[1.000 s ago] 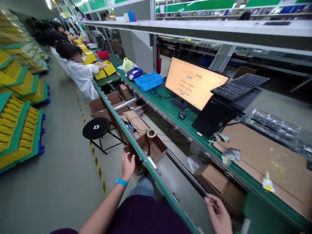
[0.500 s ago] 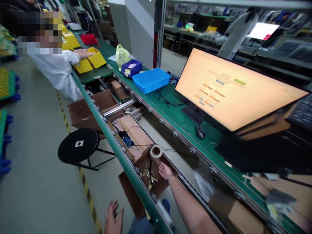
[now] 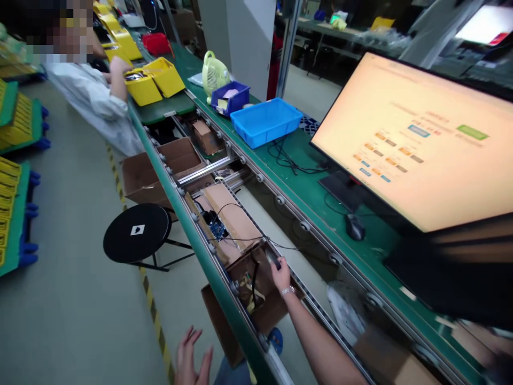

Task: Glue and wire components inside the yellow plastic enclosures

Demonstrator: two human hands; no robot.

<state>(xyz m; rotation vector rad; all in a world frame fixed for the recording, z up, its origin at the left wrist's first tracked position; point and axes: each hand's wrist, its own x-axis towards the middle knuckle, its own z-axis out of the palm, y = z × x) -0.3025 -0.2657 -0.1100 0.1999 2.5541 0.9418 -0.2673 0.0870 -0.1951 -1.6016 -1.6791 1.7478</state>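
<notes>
The right hand [image 3: 281,275] grips a small object [image 3: 273,260] — dark, partly pale, blurred — over the cardboard box [image 3: 273,316]. The left hand [image 3: 192,361], loosely spread, is empty.

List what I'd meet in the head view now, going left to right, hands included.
Yellow-and-green stacks → black stool seat → left hand → blue circuit board → right hand → computer mouse.
</notes>
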